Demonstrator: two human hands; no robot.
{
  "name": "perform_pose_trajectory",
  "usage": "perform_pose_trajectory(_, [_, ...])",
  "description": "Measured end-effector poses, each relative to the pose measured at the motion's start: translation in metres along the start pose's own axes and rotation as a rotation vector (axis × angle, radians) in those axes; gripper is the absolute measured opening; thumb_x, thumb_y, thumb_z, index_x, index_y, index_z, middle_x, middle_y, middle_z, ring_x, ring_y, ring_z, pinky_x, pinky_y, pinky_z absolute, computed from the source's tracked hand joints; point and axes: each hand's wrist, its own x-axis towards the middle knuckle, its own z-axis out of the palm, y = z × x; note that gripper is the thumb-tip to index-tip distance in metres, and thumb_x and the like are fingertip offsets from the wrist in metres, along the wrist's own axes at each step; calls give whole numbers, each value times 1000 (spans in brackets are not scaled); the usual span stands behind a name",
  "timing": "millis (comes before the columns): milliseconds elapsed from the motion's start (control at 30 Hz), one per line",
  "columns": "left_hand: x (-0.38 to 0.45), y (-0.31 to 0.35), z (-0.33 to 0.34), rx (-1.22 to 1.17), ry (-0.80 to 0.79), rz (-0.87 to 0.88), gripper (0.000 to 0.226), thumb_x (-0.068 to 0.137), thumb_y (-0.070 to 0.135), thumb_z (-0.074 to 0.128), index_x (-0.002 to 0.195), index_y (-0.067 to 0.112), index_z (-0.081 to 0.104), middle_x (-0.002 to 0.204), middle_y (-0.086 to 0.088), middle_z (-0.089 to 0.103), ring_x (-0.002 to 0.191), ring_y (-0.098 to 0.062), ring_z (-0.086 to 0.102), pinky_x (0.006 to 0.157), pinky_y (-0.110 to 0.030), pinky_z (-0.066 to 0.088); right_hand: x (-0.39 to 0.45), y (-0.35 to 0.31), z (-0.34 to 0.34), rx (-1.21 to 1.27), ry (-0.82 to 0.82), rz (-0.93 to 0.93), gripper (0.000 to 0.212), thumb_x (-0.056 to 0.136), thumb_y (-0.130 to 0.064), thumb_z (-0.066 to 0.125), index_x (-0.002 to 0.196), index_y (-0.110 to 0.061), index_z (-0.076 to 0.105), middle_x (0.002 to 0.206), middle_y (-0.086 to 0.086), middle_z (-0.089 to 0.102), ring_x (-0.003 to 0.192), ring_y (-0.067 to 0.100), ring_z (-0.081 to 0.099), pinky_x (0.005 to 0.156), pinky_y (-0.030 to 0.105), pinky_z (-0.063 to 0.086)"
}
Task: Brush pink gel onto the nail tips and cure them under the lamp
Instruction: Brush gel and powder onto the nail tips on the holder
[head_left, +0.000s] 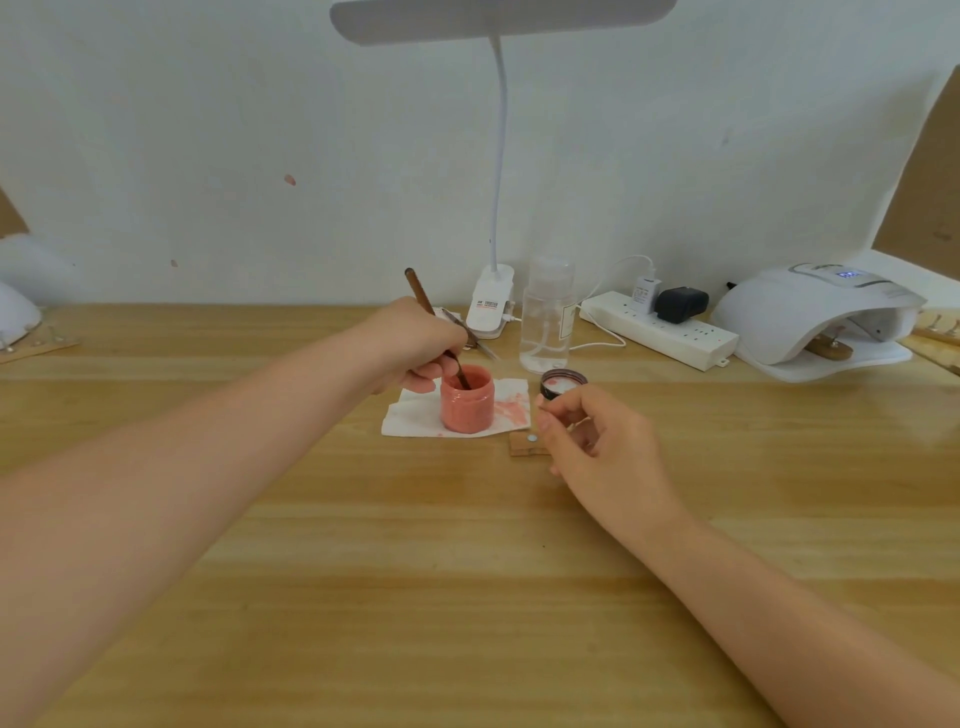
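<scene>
An open jar of pink gel (466, 402) stands on a white tissue (410, 415) at the table's middle. My left hand (415, 343) grips a brown-handled brush (423, 299), and its bristle end dips into the jar. Just right of the jar, my right hand (592, 441) hovers with fingers curled, thumb and forefinger pinching what looks like a small clear nail tip (542, 410). Below that hand lies a small wooden holder (524, 446) with a metal dot. The white curing lamp (815, 317) sits at the far right with a wooden holder (831, 348) inside its opening.
The jar's dark lid (563, 382) lies upside down behind my right hand. A clear pump bottle (548, 317), a clip-on desk lamp (491, 306) and a white power strip (660, 330) line the wall. More holders lie at the far left edge (36, 347).
</scene>
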Motion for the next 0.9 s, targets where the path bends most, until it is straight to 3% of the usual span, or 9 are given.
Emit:
perform_pose_trajectory(233, [3,-10,-25,-344,16,-131,15,86,7,53,71,8,54,39,2,51,29,-6,41,37,-13,41,0,1,0,3,-1,-7,8,87,-20,66,79,-22,63,68,21,62,61,39,57,54,37,44])
perform_pose_trajectory(367, [4,-17,-33,-413,-32,-180,15,89,8,50,74,9,51,41,2,50,31,-6,40,36,-13,40,1,3,0,-19,1,-14,8,87,-21,66,79,-22,64,68,19,62,60,36,58,56,37,47])
perform_pose_trajectory(533, [6,-20,-36,-468,-54,-204,16,88,9,51,72,9,52,42,2,50,32,-5,41,35,-13,40,1,4,1,-7,11,-25,8,86,-21,67,79,-23,64,68,19,62,59,36,54,58,49,51])
perform_pose_trajectory(900, [3,-45,-40,-585,-62,-252,15,88,11,49,73,7,52,42,1,49,30,-7,41,35,-13,39,1,3,2,-7,6,-11,9,87,-22,66,79,-25,64,67,17,62,60,36,55,56,46,50])
